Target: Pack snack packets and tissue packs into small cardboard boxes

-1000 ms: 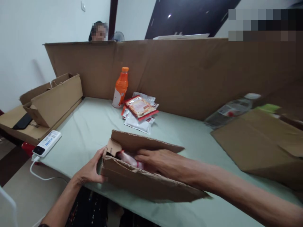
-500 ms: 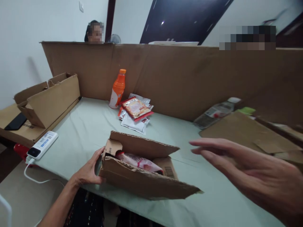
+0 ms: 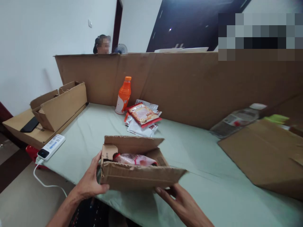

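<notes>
In front of me is an open cardboard box (image 3: 139,179) with its flaps up. A pink and clear plastic packet (image 3: 136,159) lies inside it, partly hidden by the near flap. My left hand (image 3: 91,179) grips the box's left end, thumb on the near side and fingers behind. At the lower right corner, my right hand (image 3: 178,197) has its thumb against the near side; its other fingers are bent beneath the box and partly hidden. Beyond the box lies a pile of flat food sachets (image 3: 144,115), a red-edged one on top.
An orange bottle (image 3: 123,96) stands by the tall cardboard partition (image 3: 184,85). To the left are a power bank (image 3: 51,146) with a white cable and another open carton (image 3: 63,107). A clear bottle (image 3: 239,119) lies behind a cardboard piece (image 3: 267,154) at right. A person (image 3: 101,44) is beyond the partition.
My right hand has come from the open air at right down to the box's lower right corner and taken hold. The box has turned slightly, and the view has shifted.
</notes>
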Action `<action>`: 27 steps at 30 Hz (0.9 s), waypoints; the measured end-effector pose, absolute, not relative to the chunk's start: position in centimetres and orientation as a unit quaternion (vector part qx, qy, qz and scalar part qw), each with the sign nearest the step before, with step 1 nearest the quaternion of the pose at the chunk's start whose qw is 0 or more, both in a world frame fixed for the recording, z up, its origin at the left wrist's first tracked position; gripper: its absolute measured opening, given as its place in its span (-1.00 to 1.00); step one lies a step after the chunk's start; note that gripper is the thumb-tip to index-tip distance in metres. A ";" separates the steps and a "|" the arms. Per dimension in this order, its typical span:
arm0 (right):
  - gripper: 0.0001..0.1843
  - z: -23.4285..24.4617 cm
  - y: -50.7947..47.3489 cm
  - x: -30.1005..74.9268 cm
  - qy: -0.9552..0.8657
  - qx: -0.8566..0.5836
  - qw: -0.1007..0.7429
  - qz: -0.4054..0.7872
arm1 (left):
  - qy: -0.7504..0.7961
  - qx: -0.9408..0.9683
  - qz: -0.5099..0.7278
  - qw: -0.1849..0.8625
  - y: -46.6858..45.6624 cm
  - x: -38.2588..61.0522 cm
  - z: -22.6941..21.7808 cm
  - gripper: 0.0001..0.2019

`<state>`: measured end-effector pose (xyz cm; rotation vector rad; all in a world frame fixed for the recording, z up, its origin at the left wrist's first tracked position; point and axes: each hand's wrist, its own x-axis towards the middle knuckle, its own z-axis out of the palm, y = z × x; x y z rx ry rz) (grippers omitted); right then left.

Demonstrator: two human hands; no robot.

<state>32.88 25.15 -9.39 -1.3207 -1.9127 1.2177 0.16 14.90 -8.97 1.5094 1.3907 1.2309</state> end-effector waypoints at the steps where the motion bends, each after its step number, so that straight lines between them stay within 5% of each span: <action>1: -0.35 -9.3 26.2 31.4 -0.696 -0.471 0.284 0.461 | 0.557 0.573 0.489 0.351 14.7 -0.1 -9.0 0.14; 6: -0.25 -10.2 31.3 23.1 -0.660 -0.427 0.385 0.484 | 0.637 0.500 0.525 0.261 15.9 -2.1 -9.5 0.11; 16: -0.12 -13.6 34.6 11.3 -0.663 -0.398 0.425 0.471 | 0.737 0.440 0.505 0.088 22.3 -4.2 -9.8 0.24; 20: -0.14 -15.2 34.2 11.0 -0.668 -0.399 0.416 0.471 | 0.762 0.420 0.493 -0.023 22.0 -7.4 -6.1 0.24; 27: -0.12 -16.8 33.8 11.6 -0.671 -0.433 0.392 0.456 | 0.787 0.341 0.465 -0.222 23.5 -21.5 3.9 -0.14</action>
